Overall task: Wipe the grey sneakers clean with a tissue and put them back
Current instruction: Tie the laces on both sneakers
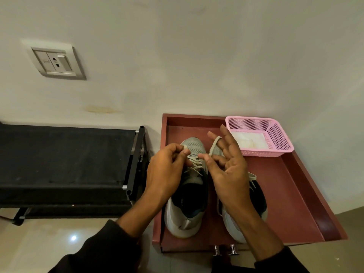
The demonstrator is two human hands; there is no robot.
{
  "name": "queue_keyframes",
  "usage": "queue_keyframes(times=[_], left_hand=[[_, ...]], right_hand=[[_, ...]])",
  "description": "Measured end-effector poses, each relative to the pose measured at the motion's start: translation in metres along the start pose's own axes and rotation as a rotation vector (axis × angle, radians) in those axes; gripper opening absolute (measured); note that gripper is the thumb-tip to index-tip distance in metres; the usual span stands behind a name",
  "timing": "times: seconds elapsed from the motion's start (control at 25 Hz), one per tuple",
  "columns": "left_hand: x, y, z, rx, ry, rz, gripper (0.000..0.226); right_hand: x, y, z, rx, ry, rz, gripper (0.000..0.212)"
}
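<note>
Over the sneakers, left hand pinches lace.

The right hand hid most of the right sneaker, toe and laces included. The left hand covered the left sneaker's inner side. The basket's white contents were too blurred to identify.

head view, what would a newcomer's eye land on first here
Most likely the two hands at the centre, the left hand and right hand working a lace over the grey sneakers, which sit side by side in a red-brown tray. Next, the pink basket in the tray's far right corner, with something white inside.
</note>
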State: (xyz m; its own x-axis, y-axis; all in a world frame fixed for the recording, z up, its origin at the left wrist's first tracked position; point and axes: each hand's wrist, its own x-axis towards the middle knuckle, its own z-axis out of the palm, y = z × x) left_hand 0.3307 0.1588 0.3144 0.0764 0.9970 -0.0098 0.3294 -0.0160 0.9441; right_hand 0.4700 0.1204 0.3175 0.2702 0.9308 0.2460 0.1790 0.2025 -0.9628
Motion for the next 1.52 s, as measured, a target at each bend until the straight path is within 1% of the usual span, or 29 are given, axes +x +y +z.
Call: queue_keyframes(times=[0.12, 0.28, 0.36, 0.44, 0.48, 0.6, 0.68, 0.76, 0.84, 0.92, 1.0, 1.04, 1.08, 1.16, 1.2, 1.24, 1.28, 1.32, 1.4, 1.52], left_hand=[[-0.001, 0.002, 0.004, 0.029, -0.091, 0.075, 0.015], [0.001, 0.003, 0.005, 0.029, -0.211, 0.147, 0.018], [0.001, 0.004, 0.005, 0.024, -0.225, 0.153, 0.017], [0.002, 0.004, 0.006, 0.007, -0.236, 0.136, 0.018], [0.003, 0.005, 0.006, -0.013, -0.241, 0.114, 0.021], [0.005, 0.009, 0.005, -0.068, -0.247, 0.034, 0.029], [0.006, 0.012, 0.005, -0.092, -0.25, 0.024, 0.031], [0.009, 0.012, 0.004, -0.106, -0.216, 0.024, 0.033], [0.014, 0.008, 0.002, -0.174, -0.199, 0.0, 0.03], [0.016, 0.005, 0.0, -0.244, -0.204, -0.032, 0.024], [0.017, 0.005, -0.001, -0.249, -0.213, -0.022, 0.017], [0.017, 0.006, 0.0, -0.234, -0.227, -0.003, 0.012], [0.017, 0.008, -0.001, -0.196, -0.245, 0.035, 0.008], [0.017, 0.011, -0.002, -0.072, -0.271, 0.161, 0.014], [0.017, 0.011, -0.003, -0.019, -0.271, 0.224, 0.016], [0.018, 0.01, -0.005, 0.024, -0.262, 0.283, 0.017], [0.018, 0.008, -0.007, 0.078, -0.243, 0.343, 0.018], [0.019, 0.006, -0.008, 0.14, -0.222, 0.398, 0.02], [0.019, 0.003, -0.009, 0.282, -0.164, 0.513, 0.022], [0.02, 0.0, -0.007, 0.44, -0.031, 0.665, 0.022]], right_hand=[[0.004, -0.007, 0.001, -0.03, -0.077, -0.042, 0.063], [0.016, -0.01, 0.004, -0.2, -0.203, -0.141, 0.054], [0.023, -0.007, 0.007, -0.232, -0.301, -0.155, 0.047], [0.025, -0.007, 0.008, -0.244, -0.388, -0.13, 0.046], [0.025, -0.007, 0.006, -0.25, -0.402, -0.102, 0.046], [0.028, -0.004, -0.007, -0.264, -0.344, -0.044, 0.048], [0.031, 0.002, -0.018, -0.304, -0.315, -0.031, 0.045], [0.034, 0.006, -0.025, -0.402, -0.24, -0.064, 0.03], [0.034, 0.004, -0.028, -0.42, -0.173, -0.09, 0.01], [0.032, 0.001, -0.028, -0.387, -0.238, -0.052, 0.006], [0.026, -0.001, -0.024, -0.362, -0.333, 0.035, 0.005], [0.024, 0.001, -0.022, -0.377, -0.327, 0.055, 0.009], [0.023, 0.004, -0.02, -0.4, -0.28, 0.054, 0.014], [0.022, 0.009, -0.016, -0.502, -0.168, -0.002, 0.021], [0.022, 0.008, -0.014, -0.538, -0.158, -0.027, 0.024], [0.022, 0.009, -0.012, -0.551, -0.183, -0.041, 0.029], [0.022, 0.012, -0.011, -0.543, -0.224, -0.038, 0.03], [0.021, 0.014, -0.01, -0.526, -0.242, -0.021, 0.025], [0.021, 0.016, -0.009, -0.473, -0.183, 0.016, 0.017], [0.022, 0.016, -0.01, -0.4, -0.073, 0.001, 0.017]])
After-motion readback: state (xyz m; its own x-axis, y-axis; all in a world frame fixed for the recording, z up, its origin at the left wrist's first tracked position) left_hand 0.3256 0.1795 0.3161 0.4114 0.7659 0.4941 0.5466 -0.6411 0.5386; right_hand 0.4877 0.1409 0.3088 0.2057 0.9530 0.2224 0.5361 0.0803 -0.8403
